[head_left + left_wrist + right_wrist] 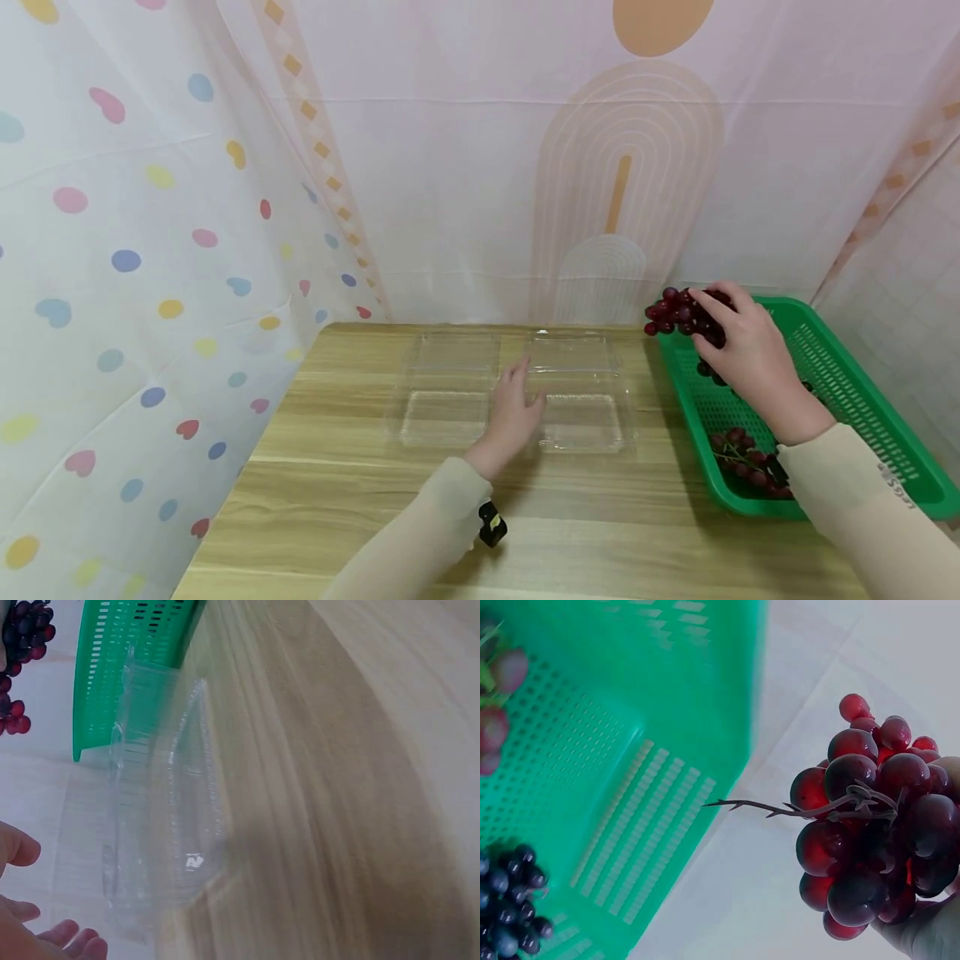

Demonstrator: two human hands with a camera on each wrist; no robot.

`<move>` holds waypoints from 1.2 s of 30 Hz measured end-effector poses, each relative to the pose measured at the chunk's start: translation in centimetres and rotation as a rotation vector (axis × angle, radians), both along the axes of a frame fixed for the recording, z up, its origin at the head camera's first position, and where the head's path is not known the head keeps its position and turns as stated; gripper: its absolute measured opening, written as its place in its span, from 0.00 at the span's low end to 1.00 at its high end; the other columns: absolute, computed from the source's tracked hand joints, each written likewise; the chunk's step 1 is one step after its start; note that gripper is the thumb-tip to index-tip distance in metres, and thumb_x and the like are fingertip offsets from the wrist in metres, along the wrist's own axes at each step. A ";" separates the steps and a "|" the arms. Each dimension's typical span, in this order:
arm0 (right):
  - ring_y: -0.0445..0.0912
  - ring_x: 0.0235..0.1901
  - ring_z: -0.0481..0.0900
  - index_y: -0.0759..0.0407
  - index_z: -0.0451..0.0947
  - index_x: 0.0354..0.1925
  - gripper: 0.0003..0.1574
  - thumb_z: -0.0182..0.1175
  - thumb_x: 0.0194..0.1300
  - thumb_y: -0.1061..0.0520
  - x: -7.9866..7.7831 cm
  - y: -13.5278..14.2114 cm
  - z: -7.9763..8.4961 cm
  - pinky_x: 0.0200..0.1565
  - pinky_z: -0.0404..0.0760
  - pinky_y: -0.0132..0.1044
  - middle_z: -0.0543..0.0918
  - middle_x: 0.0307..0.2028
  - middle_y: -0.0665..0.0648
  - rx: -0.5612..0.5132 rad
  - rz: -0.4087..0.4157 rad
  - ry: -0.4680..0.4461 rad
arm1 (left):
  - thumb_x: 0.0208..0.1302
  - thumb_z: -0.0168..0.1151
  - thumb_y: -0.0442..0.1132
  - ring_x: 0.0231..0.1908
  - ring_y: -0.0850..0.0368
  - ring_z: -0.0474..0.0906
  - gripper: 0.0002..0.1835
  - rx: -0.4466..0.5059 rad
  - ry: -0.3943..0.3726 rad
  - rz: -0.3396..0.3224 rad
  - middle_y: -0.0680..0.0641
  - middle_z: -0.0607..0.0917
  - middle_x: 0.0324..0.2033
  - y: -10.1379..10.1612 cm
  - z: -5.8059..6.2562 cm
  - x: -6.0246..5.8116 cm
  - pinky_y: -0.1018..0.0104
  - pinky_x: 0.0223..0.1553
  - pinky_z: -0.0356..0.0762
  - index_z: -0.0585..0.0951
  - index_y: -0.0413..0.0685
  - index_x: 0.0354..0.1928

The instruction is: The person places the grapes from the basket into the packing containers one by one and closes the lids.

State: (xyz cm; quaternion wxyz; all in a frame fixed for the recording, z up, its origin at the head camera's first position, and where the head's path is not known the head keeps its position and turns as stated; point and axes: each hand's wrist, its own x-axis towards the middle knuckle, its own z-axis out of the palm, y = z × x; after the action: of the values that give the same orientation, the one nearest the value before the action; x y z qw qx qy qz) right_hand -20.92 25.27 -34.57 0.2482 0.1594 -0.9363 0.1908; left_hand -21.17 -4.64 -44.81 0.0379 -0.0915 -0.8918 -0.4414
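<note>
My right hand (750,350) grips a bunch of dark red grapes (678,312) above the far left rim of the green basket (686,417). In the right wrist view the same grapes (877,825) show a bare brown stem, with fingers at the right edge. My left hand (513,408), fingers spread and holding nothing, hovers between two clear plastic containers with raised lids. The right container (585,421) lies just beside its thumb; the left container (446,417) sits on its other side. The left wrist view shows its relaxed fingers (71,937) near a clear container (199,795).
Inside the basket lie a reddish bunch of grapes (750,467) with a green stem and a black bunch (510,900). The wooden table (337,500) meets a patterned cloth (450,167) along its back edge. A polka-dot cloth (150,333) hangs at left.
</note>
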 end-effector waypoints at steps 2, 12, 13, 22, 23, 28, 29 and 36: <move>0.64 0.51 0.69 0.59 0.70 0.63 0.36 0.65 0.55 0.65 -0.1 -0.5 0.0 0.47 0.70 0.62 0.67 0.60 0.65 -0.002 0.015 0.006 | 0.65 0.57 0.35 0.63 0.40 0.63 0.35 0.004 -0.014 -0.009 0.36 0.65 0.64 -0.3 -0.3 0.0 0.48 0.64 0.64 0.55 0.45 0.72; 0.62 0.49 0.70 0.58 0.70 0.63 0.38 0.66 0.53 0.66 -0.2 -3.2 -0.4 0.43 0.73 0.58 0.67 0.60 0.63 -0.016 0.072 0.012 | 0.69 0.52 0.42 0.67 0.35 0.56 0.37 0.098 -0.171 -0.001 0.32 0.57 0.68 -1.0 -1.5 0.3 0.43 0.66 0.57 0.48 0.37 0.73; 0.62 0.50 0.70 0.58 0.70 0.63 0.38 0.66 0.54 0.66 -0.3 -3.4 -0.4 0.43 0.73 0.58 0.67 0.60 0.63 -0.022 0.075 0.009 | 0.69 0.52 0.42 0.65 0.34 0.59 0.37 0.100 -0.174 -0.001 0.31 0.58 0.68 -1.1 -1.6 0.3 0.43 0.65 0.59 0.48 0.35 0.72; 0.59 0.52 0.71 0.58 0.71 0.61 0.35 0.67 0.54 0.64 -0.5 -5.0 -1.2 0.39 0.77 0.53 0.68 0.59 0.62 -0.080 0.111 0.003 | 0.72 0.46 0.39 0.48 0.33 0.77 0.33 0.163 -0.238 -0.015 0.28 0.65 0.63 -1.4 -2.4 0.5 0.48 0.51 0.77 0.48 0.26 0.70; 0.58 0.52 0.71 0.58 0.72 0.61 0.35 0.67 0.54 0.64 -0.5 -5.2 -1.3 0.39 0.77 0.53 0.68 0.59 0.62 -0.087 0.115 -0.001 | 0.72 0.45 0.38 0.53 0.34 0.74 0.32 0.165 -0.232 -0.011 0.28 0.66 0.63 -1.4 -2.5 0.5 0.48 0.54 0.75 0.49 0.25 0.69; 0.59 0.53 0.71 0.59 0.72 0.61 0.34 0.66 0.55 0.64 -0.5 -5.9 -1.7 0.41 0.77 0.53 0.67 0.60 0.62 -0.126 0.129 -0.030 | 0.69 0.44 0.33 0.61 0.36 0.67 0.28 0.152 -0.176 0.017 0.27 0.69 0.60 -1.1 -3.0 0.4 0.48 0.63 0.66 0.55 0.23 0.67; 0.58 0.53 0.71 0.58 0.71 0.61 0.34 0.66 0.56 0.64 -0.4 -6.0 -1.8 0.42 0.77 0.53 0.67 0.60 0.62 -0.132 0.130 -0.038 | 0.68 0.44 0.33 0.59 0.38 0.70 0.28 0.143 -0.165 0.027 0.28 0.71 0.59 -1.0 -3.2 0.3 0.50 0.61 0.68 0.56 0.23 0.66; 0.59 0.55 0.71 0.58 0.71 0.62 0.34 0.66 0.56 0.63 -0.2 -7.3 -2.5 0.45 0.77 0.55 0.67 0.61 0.61 -0.169 0.129 -0.078 | 0.66 0.47 0.30 0.47 0.44 0.75 0.26 0.056 -0.090 0.047 0.32 0.79 0.49 -0.7 -3.5 0.0 0.50 0.53 0.74 0.62 0.23 0.64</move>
State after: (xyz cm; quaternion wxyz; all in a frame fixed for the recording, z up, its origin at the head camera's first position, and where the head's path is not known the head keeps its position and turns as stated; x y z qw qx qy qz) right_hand -21.12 18.01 -37.04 0.2113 0.1903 -0.9136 0.2907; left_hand -21.14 -5.37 -48.35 0.0106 -0.0494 -0.8818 -0.4689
